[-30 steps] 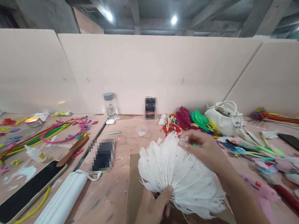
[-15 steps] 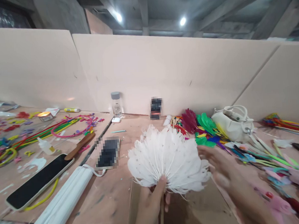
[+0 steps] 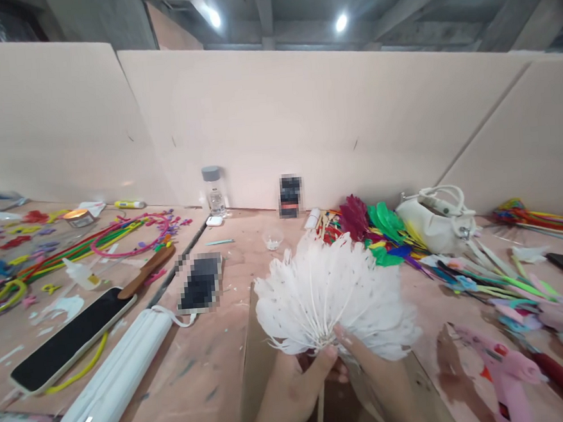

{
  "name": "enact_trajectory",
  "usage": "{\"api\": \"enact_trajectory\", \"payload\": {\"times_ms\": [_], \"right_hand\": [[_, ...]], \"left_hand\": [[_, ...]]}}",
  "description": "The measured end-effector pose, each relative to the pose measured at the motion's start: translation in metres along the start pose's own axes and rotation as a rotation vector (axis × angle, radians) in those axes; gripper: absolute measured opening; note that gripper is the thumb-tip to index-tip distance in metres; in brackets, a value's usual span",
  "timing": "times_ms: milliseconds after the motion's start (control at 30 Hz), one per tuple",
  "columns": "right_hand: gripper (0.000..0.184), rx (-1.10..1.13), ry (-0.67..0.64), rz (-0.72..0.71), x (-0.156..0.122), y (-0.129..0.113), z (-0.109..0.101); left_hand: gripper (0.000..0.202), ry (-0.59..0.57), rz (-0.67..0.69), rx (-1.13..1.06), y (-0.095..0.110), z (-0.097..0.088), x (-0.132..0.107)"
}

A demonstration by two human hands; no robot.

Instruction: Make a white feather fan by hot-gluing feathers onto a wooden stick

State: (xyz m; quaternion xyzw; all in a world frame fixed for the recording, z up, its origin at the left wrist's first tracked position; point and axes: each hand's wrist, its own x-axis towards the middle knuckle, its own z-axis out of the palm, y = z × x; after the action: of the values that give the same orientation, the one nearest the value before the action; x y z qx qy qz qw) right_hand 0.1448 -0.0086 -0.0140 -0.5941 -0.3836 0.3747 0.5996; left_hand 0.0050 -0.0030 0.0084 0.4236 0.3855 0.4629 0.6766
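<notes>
Where the paint-marked table (image 3: pixel 201 377) bears a brown cardboard sheet (image 3: pixel 429 390), your white feather fan (image 3: pixel 335 291) is up over that sheet, feathers spread above and out past both hands, quill base between your thumbs. Your left hand (image 3: pixel 293 384) is curled closed around the base, thumb across the front; your right hand (image 3: pixel 376 365) pinches from the other side, thumb on the quills just above the left one, its other fingers mostly hidden. Below the thumbs, a thin stick (image 3: pixel 319 407) runs down between your hands.
</notes>
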Motion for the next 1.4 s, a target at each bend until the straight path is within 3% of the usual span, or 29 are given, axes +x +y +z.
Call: {"api": "enact_trajectory", "payload": {"times_ms": [133, 267, 433, 600, 767, 1000, 1167, 1400], "right_hand": [[0.06, 0.101, -0.011, 0.047, -0.001, -0.005, -0.002], [0.069, 0.198, -0.031, 0.06, -0.003, -0.003, 0.002], [0.076, 0.16, -0.046, 0.004, -0.004, 0.008, 0.005], [0.067, 0.063, -0.094, 0.043, -0.001, 0.013, -0.001], [0.056, -0.018, -0.117, 0.042, 0.0, 0.004, -0.004], [0.059, -0.041, -0.27, 0.02, -0.005, -0.001, 0.001], [0.058, 0.027, -0.346, 0.07, -0.005, 0.01, -0.001], [0.053, -0.018, -0.182, 0.039, -0.013, -0.008, 0.009]], "left_hand": [[0.043, 0.063, 0.069, 0.161, 0.002, -0.004, 0.001], [0.042, 0.18, 0.121, 0.228, 0.003, -0.006, 0.003], [0.037, 0.154, 0.117, 0.225, 0.008, -0.002, 0.003], [0.037, 0.148, 0.063, 0.276, 0.008, -0.001, -0.001], [0.029, 0.248, 0.063, 0.118, 0.002, -0.001, -0.007], [0.053, 0.376, 0.144, 0.131, 0.009, 0.004, -0.001], [0.04, 0.443, 0.16, 0.11, 0.009, 0.006, -0.001], [0.045, 0.422, 0.129, 0.081, 0.013, 0.006, -0.002]]}}
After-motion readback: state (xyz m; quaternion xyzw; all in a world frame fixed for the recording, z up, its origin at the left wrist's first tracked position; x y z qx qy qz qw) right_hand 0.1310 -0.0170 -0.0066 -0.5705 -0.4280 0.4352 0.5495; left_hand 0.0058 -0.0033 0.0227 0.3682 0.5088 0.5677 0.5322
